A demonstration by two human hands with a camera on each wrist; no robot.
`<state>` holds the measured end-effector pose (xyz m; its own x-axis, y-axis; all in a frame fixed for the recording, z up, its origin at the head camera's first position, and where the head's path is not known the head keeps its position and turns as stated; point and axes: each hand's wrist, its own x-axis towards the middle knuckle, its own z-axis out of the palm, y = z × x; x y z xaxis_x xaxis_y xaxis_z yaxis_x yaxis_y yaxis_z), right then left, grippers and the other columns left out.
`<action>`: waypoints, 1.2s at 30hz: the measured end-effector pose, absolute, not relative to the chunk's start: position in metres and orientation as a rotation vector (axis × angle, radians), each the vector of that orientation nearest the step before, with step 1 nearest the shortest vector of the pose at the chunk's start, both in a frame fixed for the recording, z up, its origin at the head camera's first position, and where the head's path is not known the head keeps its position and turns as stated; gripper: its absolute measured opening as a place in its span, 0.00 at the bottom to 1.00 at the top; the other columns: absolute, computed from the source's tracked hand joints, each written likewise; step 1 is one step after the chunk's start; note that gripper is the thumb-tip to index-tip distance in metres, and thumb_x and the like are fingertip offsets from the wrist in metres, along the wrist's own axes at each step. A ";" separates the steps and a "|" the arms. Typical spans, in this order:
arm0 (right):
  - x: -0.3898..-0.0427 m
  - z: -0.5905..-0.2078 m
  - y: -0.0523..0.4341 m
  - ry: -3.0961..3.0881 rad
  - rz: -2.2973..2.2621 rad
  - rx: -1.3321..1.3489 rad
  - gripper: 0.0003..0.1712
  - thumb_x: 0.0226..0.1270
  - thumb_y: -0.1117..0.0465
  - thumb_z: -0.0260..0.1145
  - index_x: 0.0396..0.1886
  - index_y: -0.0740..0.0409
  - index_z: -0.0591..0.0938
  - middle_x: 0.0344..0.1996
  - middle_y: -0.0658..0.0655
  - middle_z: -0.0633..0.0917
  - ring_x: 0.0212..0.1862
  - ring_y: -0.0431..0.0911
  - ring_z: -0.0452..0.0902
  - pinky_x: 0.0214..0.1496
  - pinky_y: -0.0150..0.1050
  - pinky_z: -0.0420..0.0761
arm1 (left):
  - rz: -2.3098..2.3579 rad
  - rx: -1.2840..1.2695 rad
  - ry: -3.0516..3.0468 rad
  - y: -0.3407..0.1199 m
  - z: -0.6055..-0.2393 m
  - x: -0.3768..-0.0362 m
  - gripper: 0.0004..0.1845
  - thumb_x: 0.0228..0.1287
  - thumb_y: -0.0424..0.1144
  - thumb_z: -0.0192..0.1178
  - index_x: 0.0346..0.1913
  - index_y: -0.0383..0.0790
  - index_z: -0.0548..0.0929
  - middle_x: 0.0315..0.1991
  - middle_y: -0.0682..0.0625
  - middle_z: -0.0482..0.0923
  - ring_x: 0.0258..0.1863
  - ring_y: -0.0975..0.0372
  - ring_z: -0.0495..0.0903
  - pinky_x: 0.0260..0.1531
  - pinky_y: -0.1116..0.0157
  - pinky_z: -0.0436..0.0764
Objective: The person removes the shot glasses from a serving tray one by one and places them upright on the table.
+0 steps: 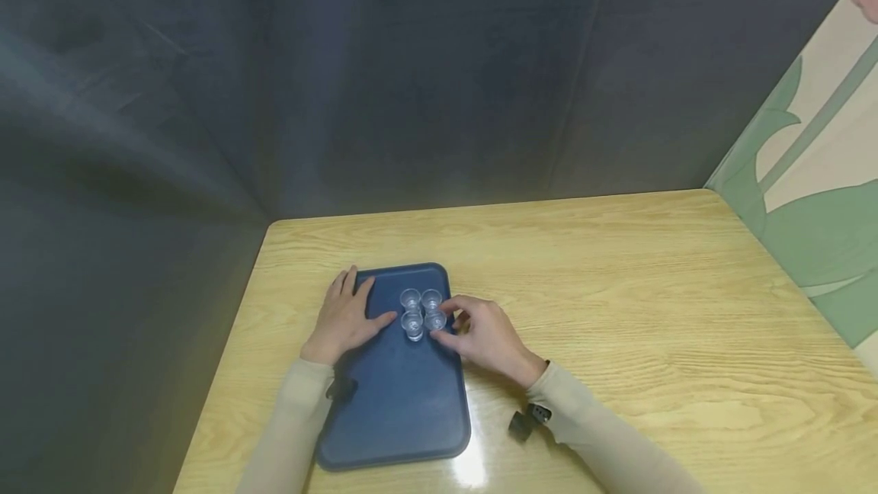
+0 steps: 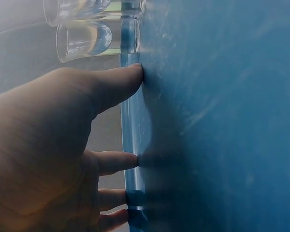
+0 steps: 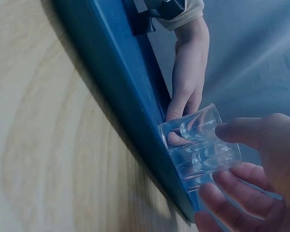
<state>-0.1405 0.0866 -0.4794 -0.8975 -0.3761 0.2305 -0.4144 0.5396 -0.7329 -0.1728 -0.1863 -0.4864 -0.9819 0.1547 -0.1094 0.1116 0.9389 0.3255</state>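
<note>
While the left hand (image 1: 345,320) lies flat on the blue tray (image 1: 401,402) near the tabletop's (image 1: 617,311) left edge, right hand (image 1: 483,335) fingers appear to pinch one of four clustered clear cups (image 1: 435,319). Risk: crowded neighbours topple if nudged.

Four small clear cups (image 1: 421,312), it seems, on one blue tray (image 1: 401,402).

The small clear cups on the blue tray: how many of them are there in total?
4, in a tight square cluster on the far half of the blue tray: far-left cup, far-right cup, near-left cup by the left hand, near-right cup at the right hand. None seems hidden.
</note>
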 end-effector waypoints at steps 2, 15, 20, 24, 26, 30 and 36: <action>-0.141 -0.478 0.087 -2.717 1.349 0.679 0.22 0.59 0.57 0.83 0.51 0.60 0.89 0.42 0.57 0.93 0.35 0.45 0.89 0.33 0.27 0.86 | 0.490 0.203 2.961 -0.186 -0.486 -0.173 0.48 0.72 0.63 0.62 0.82 0.32 0.64 0.86 0.29 0.46 0.86 0.35 0.43 0.85 0.37 0.48; -0.138 -0.476 0.097 -2.651 1.453 0.623 0.21 0.58 0.59 0.83 0.50 0.58 0.89 0.41 0.56 0.92 0.39 0.49 0.90 0.41 0.37 0.91 | 0.492 0.215 2.965 -0.186 -0.487 -0.173 0.48 0.72 0.63 0.62 0.82 0.32 0.64 0.86 0.29 0.46 0.86 0.35 0.43 0.85 0.37 0.47; -0.139 -0.475 0.106 -2.610 1.513 0.588 0.20 0.58 0.61 0.83 0.50 0.59 0.89 0.44 0.56 0.92 0.44 0.53 0.89 0.44 0.44 0.93 | 0.501 0.216 2.968 -0.187 -0.487 -0.172 0.48 0.73 0.62 0.61 0.82 0.32 0.63 0.86 0.28 0.46 0.86 0.35 0.43 0.85 0.37 0.47; -0.140 -0.476 0.115 -2.591 1.565 0.522 0.21 0.59 0.63 0.82 0.51 0.62 0.88 0.46 0.57 0.92 0.47 0.53 0.89 0.47 0.44 0.92 | 0.498 0.217 2.969 -0.187 -0.488 -0.172 0.47 0.73 0.62 0.61 0.82 0.32 0.63 0.86 0.28 0.46 0.86 0.35 0.43 0.85 0.37 0.47; -0.141 -0.478 0.120 -2.584 1.602 0.474 0.21 0.60 0.63 0.82 0.52 0.63 0.88 0.46 0.57 0.92 0.47 0.53 0.88 0.47 0.41 0.92 | 0.494 0.218 2.970 -0.186 -0.489 -0.172 0.48 0.73 0.63 0.61 0.82 0.32 0.63 0.86 0.28 0.46 0.86 0.35 0.43 0.85 0.37 0.47; -0.144 -0.480 0.128 -2.571 1.680 0.381 0.21 0.61 0.63 0.81 0.53 0.62 0.88 0.47 0.60 0.91 0.48 0.53 0.88 0.46 0.35 0.91 | 0.502 0.220 2.971 -0.186 -0.491 -0.172 0.48 0.73 0.63 0.61 0.82 0.32 0.64 0.86 0.28 0.47 0.86 0.35 0.43 0.85 0.37 0.47; -0.149 -0.484 0.145 -2.551 1.695 0.283 0.20 0.62 0.62 0.81 0.53 0.62 0.87 0.48 0.62 0.90 0.48 0.54 0.89 0.45 0.30 0.90 | 0.510 0.217 2.973 -0.186 -0.491 -0.171 0.48 0.72 0.63 0.61 0.82 0.32 0.64 0.86 0.29 0.47 0.86 0.35 0.44 0.85 0.37 0.47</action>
<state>-0.1491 0.1448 -0.4835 -0.9809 -0.1162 0.1561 -0.1890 0.3766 -0.9069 -0.1709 -0.1860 -0.4912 -0.9829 0.1600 -0.0907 0.1207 0.9332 0.3385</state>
